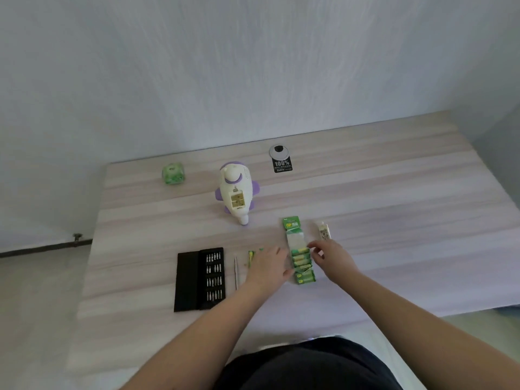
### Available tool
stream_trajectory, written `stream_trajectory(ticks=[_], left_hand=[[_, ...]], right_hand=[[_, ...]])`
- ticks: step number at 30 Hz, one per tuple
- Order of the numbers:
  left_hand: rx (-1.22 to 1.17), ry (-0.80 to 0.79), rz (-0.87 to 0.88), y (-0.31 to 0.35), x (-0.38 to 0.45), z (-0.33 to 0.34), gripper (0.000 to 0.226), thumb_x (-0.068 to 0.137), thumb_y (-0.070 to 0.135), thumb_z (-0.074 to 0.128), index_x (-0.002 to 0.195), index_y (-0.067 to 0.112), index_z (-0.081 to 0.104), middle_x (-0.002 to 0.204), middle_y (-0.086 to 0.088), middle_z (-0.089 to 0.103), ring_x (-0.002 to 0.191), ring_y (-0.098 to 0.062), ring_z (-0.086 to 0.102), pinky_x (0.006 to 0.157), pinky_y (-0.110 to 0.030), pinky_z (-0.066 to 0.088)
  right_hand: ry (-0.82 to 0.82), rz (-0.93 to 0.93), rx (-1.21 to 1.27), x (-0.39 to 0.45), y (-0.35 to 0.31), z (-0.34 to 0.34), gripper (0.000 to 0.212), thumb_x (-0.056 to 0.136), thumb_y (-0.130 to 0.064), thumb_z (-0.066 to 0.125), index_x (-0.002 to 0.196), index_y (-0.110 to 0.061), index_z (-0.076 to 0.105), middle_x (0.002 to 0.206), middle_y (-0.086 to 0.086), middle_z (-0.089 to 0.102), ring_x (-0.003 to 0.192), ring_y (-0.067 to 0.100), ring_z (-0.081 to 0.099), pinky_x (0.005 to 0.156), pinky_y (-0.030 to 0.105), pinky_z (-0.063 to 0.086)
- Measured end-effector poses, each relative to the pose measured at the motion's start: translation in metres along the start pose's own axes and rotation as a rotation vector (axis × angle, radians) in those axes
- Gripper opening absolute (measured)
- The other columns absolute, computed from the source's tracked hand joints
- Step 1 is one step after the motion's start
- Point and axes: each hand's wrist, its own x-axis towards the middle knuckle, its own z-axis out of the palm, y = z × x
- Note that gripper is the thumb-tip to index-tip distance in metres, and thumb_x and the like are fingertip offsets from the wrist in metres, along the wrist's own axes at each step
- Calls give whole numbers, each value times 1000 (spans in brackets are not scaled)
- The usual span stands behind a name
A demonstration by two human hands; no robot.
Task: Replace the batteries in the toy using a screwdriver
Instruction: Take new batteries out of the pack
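Both my hands on the GP battery strip, toy lying further back on the worktop.

The strip reads "GP"; a black tag reads "100%". Left of the strip lie loose batteries, a thin tool, an open bit case. Left hand lies flat, fingers straight, touching the strip; right hand seems to pinch its edge, blurred.
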Motion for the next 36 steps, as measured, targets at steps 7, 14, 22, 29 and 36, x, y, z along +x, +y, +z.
stream_trajectory(ticks=[7, 14, 22, 29, 36], left_hand=[[64, -3, -146, 18, 6, 10, 46, 90, 53, 56, 114, 14, 54, 116, -6, 56, 111, -26, 49, 91, -37, 36], [75, -15, -228, 24, 16, 9, 52, 84, 57, 62, 113, 15, 52, 116, -4, 54, 111, -24, 49, 92, -36, 36], [108, -52, -245, 26, 21, 9, 58, 83, 57, 63, 120, 14, 50, 121, -4, 53, 114, -23, 46, 95, -35, 35], [117, -73, -260, 26, 22, 10, 58, 84, 56, 62, 122, 14, 50, 121, -5, 53, 114, -24, 45, 94, -35, 34], [125, -82, -282, 29, 24, 9, 62, 83, 56, 63, 125, 13, 49, 124, -6, 51, 117, -24, 44, 96, -36, 34]], right_hand=[[-48, -45, -58, 21, 1, 0, 27, 96, -17, 48, 119, -23, 60, 120, 1, 61, 104, 23, 60, 82, 33, 48], [-53, -1, -49, 26, 8, 1, 18, 95, -20, 52, 109, -19, 64, 108, 6, 66, 95, 26, 62, 73, 30, 46], [-163, -172, -106, 32, 8, -3, 23, 91, -29, 61, 112, -23, 63, 116, -1, 56, 99, 21, 59, 76, 29, 45], [-206, -362, -422, 43, 6, -6, 24, 96, -22, 54, 119, -19, 59, 118, 2, 53, 101, 25, 60, 77, 39, 52], [-189, -476, -591, 46, 4, -5, 26, 89, -5, 53, 115, -12, 55, 114, 6, 51, 95, 27, 61, 63, 36, 46]])
